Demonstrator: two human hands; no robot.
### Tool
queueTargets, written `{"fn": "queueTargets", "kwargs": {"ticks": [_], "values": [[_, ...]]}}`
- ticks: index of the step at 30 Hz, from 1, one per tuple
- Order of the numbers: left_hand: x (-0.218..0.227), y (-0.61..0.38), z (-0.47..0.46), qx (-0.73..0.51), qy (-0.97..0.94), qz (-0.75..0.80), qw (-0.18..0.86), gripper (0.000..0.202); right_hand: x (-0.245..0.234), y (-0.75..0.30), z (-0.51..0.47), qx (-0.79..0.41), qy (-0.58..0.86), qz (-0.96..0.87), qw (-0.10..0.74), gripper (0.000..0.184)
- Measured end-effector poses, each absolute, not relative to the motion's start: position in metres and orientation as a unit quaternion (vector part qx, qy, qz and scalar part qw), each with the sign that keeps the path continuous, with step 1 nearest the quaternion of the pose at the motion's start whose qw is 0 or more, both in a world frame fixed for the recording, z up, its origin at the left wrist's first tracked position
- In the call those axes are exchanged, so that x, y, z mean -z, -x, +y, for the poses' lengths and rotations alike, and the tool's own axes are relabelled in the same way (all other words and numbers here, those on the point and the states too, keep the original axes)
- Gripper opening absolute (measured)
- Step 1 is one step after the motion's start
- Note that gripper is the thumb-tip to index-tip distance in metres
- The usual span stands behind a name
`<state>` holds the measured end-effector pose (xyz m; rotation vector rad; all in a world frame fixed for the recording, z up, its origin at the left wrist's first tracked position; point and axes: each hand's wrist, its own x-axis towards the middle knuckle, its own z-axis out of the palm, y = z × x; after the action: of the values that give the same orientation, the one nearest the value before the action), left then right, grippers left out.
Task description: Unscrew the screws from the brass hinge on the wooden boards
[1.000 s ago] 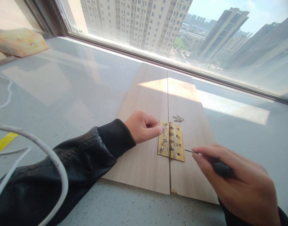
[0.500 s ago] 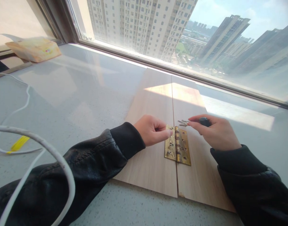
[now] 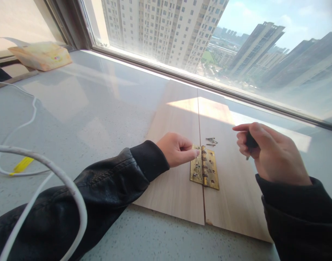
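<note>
A brass hinge lies opened flat across the seam between two pale wooden boards. Screw heads show in its left leaf, while the right leaf's holes look bare. My left hand rests at the upper end of the left leaf, thumb and forefinger pinched; what is between them is hidden. To the right, above the board, my right hand wraps its fingers round the dark handle of a screwdriver, forefinger pointing left. A small metal tip pokes out below that fist. Several loose screws lie just above the hinge.
The boards lie on a speckled pale sill below a large window. A white cable loops at the lower left, near a yellow tag. A marbled tissue-like box sits at the far left.
My right hand has drawn back to the right from the loose screws, and its fingers have curled round the dark handle. My left hand stays at the hinge.
</note>
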<state>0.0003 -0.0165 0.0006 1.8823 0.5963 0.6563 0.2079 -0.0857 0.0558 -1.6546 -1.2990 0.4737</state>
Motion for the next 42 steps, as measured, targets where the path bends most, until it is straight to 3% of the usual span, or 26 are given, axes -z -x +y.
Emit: {"fn": "queueTargets", "kwargs": {"ticks": [5,10,19,24,42], "values": [[0.0,0.0,-0.018,-0.277,-0.775,0.249,0.511,0.045,-0.083,-0.187,-0.082,-0.415,0.535,-0.438,0.591,0.024],[-0.001,0.0,-0.02,-0.288,-0.768,0.254,0.513,0.046,-0.069,-0.156,-0.077,-0.483,0.439,-0.391,0.649,0.018],[0.001,-0.001,-0.016,-0.282,-0.781,0.24,0.503,0.046,-0.039,-0.15,-0.067,-0.407,0.394,-0.447,0.692,0.022],[-0.001,-0.001,-0.018,-0.278,-0.781,0.251,0.5,0.045,-0.034,-0.158,-0.063,-0.45,0.394,-0.432,0.675,0.019],[-0.001,0.0,-0.02,-0.286,-0.776,0.254,0.501,0.046,-0.029,-0.154,-0.064,-0.436,0.388,-0.464,0.666,0.019]]}}
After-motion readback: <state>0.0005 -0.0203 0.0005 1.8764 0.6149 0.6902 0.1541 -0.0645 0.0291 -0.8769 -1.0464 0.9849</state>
